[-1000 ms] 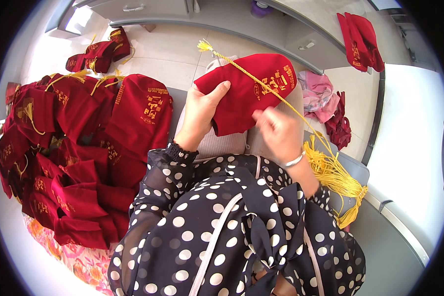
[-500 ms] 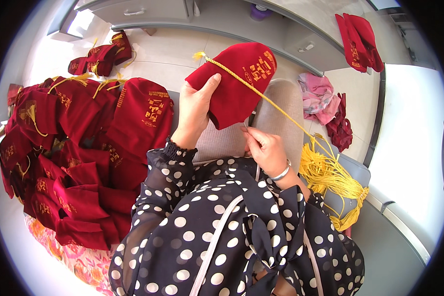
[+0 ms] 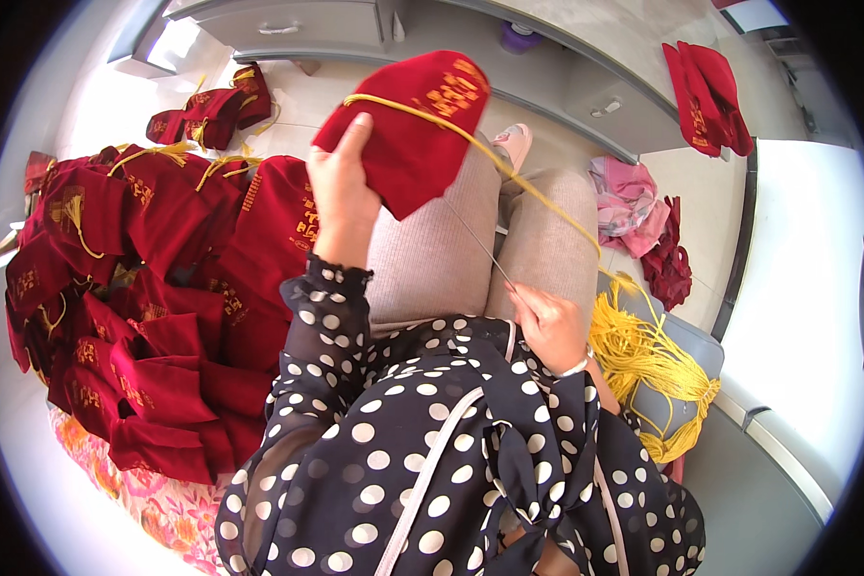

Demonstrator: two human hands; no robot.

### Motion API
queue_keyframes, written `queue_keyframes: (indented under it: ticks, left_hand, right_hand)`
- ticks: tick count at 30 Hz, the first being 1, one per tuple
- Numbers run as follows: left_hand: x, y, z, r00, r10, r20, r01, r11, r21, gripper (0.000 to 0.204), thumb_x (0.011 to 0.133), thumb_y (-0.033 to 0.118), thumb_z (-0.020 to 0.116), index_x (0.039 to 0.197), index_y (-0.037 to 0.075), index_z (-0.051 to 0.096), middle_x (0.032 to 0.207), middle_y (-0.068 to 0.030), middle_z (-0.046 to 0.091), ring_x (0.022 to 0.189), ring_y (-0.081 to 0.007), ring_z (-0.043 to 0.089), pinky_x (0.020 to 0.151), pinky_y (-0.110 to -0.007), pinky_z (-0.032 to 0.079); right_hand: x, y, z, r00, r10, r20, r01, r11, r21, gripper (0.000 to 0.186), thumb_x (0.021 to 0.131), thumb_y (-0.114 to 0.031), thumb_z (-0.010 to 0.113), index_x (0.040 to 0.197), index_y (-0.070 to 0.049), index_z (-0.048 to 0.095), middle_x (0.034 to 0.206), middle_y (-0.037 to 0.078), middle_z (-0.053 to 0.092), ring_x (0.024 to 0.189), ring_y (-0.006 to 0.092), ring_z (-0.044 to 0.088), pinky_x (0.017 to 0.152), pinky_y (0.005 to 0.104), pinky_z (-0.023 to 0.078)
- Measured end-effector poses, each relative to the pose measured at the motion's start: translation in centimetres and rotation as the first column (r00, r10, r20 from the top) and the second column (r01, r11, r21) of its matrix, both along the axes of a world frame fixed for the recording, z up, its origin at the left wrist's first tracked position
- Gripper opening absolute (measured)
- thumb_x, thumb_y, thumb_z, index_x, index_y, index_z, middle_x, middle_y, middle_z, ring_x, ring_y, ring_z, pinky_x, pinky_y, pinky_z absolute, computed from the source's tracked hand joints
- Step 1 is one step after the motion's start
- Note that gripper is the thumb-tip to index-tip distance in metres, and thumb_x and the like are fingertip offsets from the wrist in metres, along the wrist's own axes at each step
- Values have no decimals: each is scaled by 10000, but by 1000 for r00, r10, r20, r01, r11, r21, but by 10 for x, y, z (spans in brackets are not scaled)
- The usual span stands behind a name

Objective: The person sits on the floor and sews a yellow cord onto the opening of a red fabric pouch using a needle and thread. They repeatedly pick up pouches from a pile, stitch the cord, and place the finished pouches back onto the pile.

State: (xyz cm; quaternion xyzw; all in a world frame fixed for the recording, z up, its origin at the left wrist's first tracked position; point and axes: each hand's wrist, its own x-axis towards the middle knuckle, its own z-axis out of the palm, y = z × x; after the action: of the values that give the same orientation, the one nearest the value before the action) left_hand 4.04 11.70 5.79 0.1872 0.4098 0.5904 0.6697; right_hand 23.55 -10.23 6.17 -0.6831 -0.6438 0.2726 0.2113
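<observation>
My left hand (image 3: 341, 197) grips a dark red cloth pouch (image 3: 408, 144) with yellow printing, its thumb on top and its fingers hidden behind. A yellow twisted cord (image 3: 547, 198) lies across the pouch and bends around its left edge. From there it runs to a yellow cord bundle (image 3: 643, 341) beside my right thigh. Over my lap, my right hand (image 3: 552, 331) pinches a thin metal needle-like rod (image 3: 480, 246). The rod's far end meets the pouch's lower corner; whether it goes inside cannot be seen.
A large heap of red pouches (image 3: 178, 336), some with yellow cords, lies on flowered cloth (image 3: 163, 509) at my left. More pouches (image 3: 211, 110) lie on the floor. Grey drawers (image 3: 278, 29) stand ahead. Red pouches (image 3: 706, 101) and pink cloth (image 3: 629, 202) are at right.
My left hand has moved the pouch left and up. My right hand has drawn back, exposing more of the rod. The cord's frayed end, earlier sticking out past the pouch's left edge, no longer shows.
</observation>
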Motion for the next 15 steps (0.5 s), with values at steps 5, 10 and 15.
queue_keyframes:
  ticks: [5,10,15]
  left_hand:
    - [-6,2,0,987,-89,132,92,996,-16,180,848,20,626,1026,6,605,1008,-107,654,925,-228,646,811,-364,543]
    - [5,-3,-5,979,-149,137,162,982,-96,257,879,95,626,1113,7,567,1087,-114,632,992,-241,626,851,-383,531]
    - [-18,19,-14,991,-83,108,91,993,-77,241,896,102,603,1111,3,559,1097,-111,624,989,-240,624,862,-397,527]
  right_hand:
    - [5,4,13,947,-171,-273,132,979,-155,193,874,-119,587,1041,-31,628,867,136,662,694,223,660,611,316,504]
    - [1,32,12,906,-192,-377,161,981,-111,155,902,-105,564,1023,-23,614,879,125,666,739,237,647,641,284,481]
    - [18,17,10,955,-200,-220,219,973,67,99,901,-79,554,922,-19,629,825,108,672,716,202,650,642,274,480]
